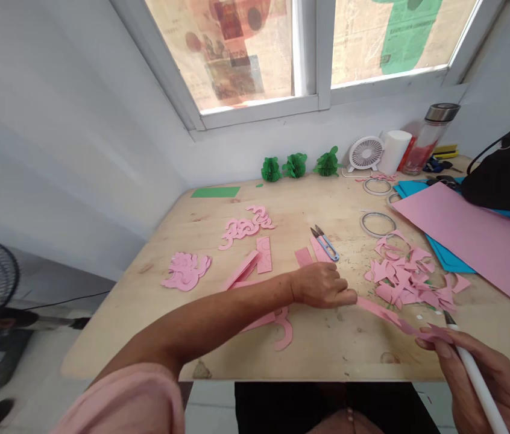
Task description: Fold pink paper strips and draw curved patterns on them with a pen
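My left hand (325,286) reaches over the middle of the table, its fingers closed at one end of a narrow pink paper strip (378,309). At the other end, my right hand (485,367) pinches the strip between thumb and finger. A white pen-shaped tool (478,383) with a dark tip also rests in my right hand, its point up and away from the paper. Beyond my left hand lie blue-handled thread snips (326,244), open, on small pink paper pieces. A pink curved cutout (285,334) and folded pink paper (243,269) lie around my left forearm.
Pink scraps (402,280) are heaped near my right hand. Pink cutouts (185,271) lie at the left. Tape rolls (378,224), a pink sheet (472,235) and a black bag (508,175) occupy the right. A small fan (366,154) and green paper ornaments (295,165) stand behind.
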The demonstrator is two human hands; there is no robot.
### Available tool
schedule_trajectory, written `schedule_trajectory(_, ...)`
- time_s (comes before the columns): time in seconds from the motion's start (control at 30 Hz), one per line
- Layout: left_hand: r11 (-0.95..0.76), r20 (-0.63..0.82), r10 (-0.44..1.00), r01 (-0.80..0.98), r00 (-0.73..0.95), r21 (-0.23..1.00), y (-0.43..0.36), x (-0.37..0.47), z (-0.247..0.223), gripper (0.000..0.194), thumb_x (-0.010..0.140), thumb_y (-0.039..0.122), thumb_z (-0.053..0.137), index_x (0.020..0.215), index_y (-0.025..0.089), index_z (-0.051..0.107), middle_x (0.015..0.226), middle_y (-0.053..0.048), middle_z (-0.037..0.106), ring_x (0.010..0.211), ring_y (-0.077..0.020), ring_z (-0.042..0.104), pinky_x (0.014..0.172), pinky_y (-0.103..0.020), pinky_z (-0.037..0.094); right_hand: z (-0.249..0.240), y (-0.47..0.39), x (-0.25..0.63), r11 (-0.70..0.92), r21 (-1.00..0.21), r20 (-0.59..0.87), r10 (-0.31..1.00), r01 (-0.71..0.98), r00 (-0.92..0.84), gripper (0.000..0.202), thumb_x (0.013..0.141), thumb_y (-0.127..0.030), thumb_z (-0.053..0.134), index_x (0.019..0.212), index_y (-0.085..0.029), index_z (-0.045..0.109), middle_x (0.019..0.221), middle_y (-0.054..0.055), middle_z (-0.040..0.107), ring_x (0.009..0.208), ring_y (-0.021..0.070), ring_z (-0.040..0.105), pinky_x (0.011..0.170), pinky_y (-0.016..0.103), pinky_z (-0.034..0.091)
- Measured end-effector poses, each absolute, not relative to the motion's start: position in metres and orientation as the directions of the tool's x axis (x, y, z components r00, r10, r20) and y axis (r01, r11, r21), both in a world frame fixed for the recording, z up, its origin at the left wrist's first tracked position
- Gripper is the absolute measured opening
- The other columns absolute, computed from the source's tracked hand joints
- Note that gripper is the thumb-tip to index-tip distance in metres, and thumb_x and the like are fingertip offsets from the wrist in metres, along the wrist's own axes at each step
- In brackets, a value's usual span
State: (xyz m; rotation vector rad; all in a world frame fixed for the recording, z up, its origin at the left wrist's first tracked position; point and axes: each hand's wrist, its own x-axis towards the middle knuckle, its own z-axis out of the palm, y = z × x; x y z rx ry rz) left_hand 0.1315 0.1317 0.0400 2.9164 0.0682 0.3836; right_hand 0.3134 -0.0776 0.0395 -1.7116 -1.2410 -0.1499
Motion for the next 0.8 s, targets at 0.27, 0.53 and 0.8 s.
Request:
schedule_trajectory(0.27, -0.715, 0.203, 0.543, 0.322, 0.815, 0.62, 0.128, 0.116, 0.05, 0.029, 0.091, 0.03, 0.046, 0.064, 0.022, 0.048, 0.072, -0.004, 0.057, 0.076, -0.0183, 0.052, 0.086, -0.038, 0.041, 0.04, -0.075, 0.312, -0.058, -0.66, 0.561, 0.626, 0.749, 0.542, 0.025, 0.087, -0.043, 0.064, 0.098, -0.021, 0.071, 0.087, 0.003, 0.074, 0.075, 0.0212, 0.07, 0.073, 0.032, 0.053)
schedule_trajectory(0.53, 0.193, -0.34, 0.816, 0.335, 0.467, 0.922, 0.011, 0.083, 0.045, 0.04, 0.09, 0.056, 0.046, 0.077, 0.019, 0.051, 0.055, -0.001, 0.059, 0.044, -0.0128, 0.054, 0.046, -0.023, 0.04, 0.047, -0.039, 0.293, 0.184, -0.581, 0.678, 0.649, 0.793, 0.346, 0.016, 0.085, -0.023, 0.068, 0.102, -0.023, 0.069, 0.08, -0.001, 0.074, 0.07, 0.0148, 0.07, 0.063, 0.025, 0.051)
schedule_trajectory(0.8, 0.656, -0.602, 0.699, -0.01, 0.385, 0.755, -0.018, 0.086, 0.046, 0.043, 0.084, 0.055, 0.061, 0.099, 0.016, 0.05, 0.076, -0.006, 0.07, 0.055, -0.0125, 0.066, 0.049, -0.019, 0.048, 0.036, -0.009, 0.266, 0.692, -0.207, 0.75, 0.566, 0.691, -0.342, 0.027, 0.09, -0.008, 0.054, 0.114, -0.014, 0.063, 0.083, 0.009, 0.073, 0.073, 0.0187, 0.068, 0.068, 0.033, 0.05)
